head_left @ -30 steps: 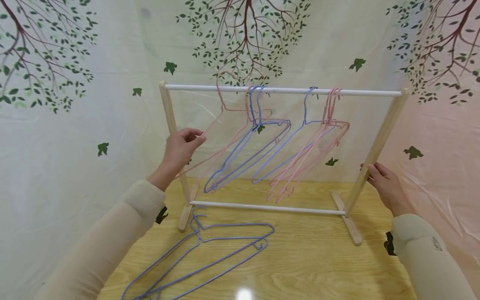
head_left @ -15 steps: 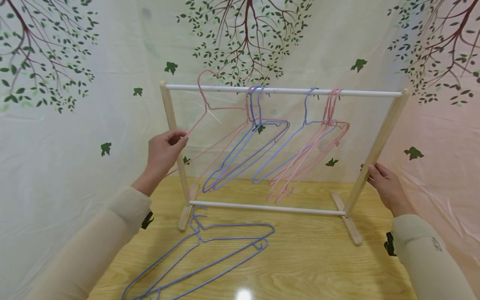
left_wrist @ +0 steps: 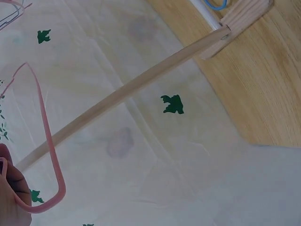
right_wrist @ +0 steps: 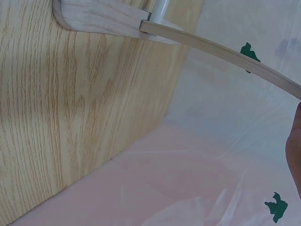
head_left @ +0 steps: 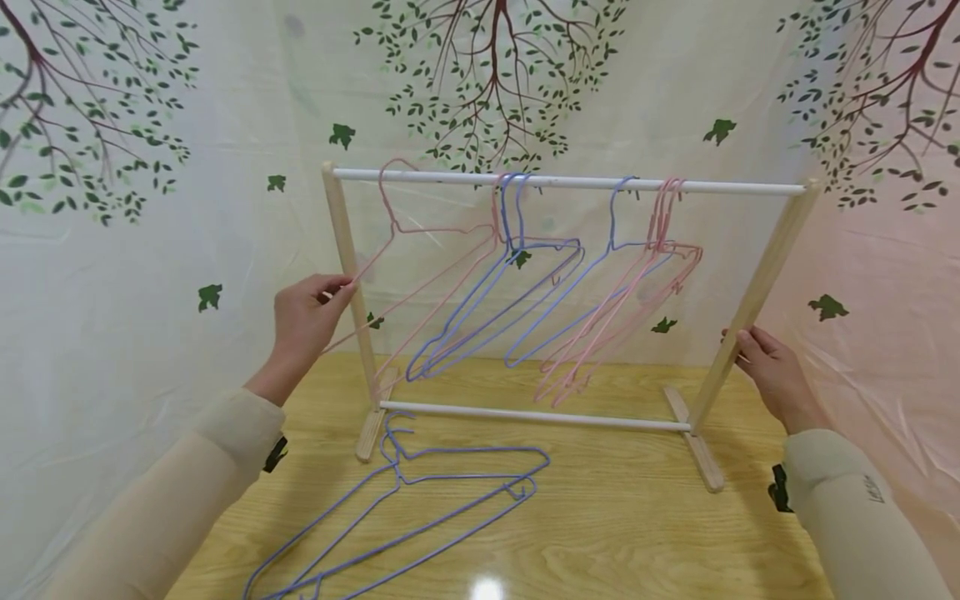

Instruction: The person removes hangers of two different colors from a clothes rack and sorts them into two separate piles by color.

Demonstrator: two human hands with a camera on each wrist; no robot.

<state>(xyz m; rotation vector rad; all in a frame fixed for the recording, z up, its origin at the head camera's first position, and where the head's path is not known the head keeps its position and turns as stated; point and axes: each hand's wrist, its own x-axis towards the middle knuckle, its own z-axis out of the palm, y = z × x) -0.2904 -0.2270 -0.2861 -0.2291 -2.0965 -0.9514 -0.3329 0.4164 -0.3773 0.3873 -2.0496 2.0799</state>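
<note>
My left hand (head_left: 303,321) pinches one shoulder of a pink hanger (head_left: 393,223) near the rack's left post (head_left: 342,221). The hanger's hook stands over the left part of the white top rail (head_left: 570,181); whether it touches the rail I cannot tell. In the left wrist view the pink hanger (left_wrist: 45,120) runs down to my fingers at the lower left. My right hand (head_left: 776,375) holds the wooden right post (head_left: 750,308) of the rack, its thumb in front. Only the edge of that hand (right_wrist: 295,150) shows in the right wrist view.
Blue hangers (head_left: 517,208) and a pink one hang bunched mid-rail. Farther right hang a single blue hanger (head_left: 611,221) and several pink hangers (head_left: 660,217). Blue hangers (head_left: 472,477) lie overlapping on the wooden table (head_left: 615,517) before the rack. A patterned sheet (head_left: 247,108) hangs behind.
My left hand has moved left along the rail with the pink hanger and come down slightly, lowering its hook toward the rail. The right hand has stayed on the post.
</note>
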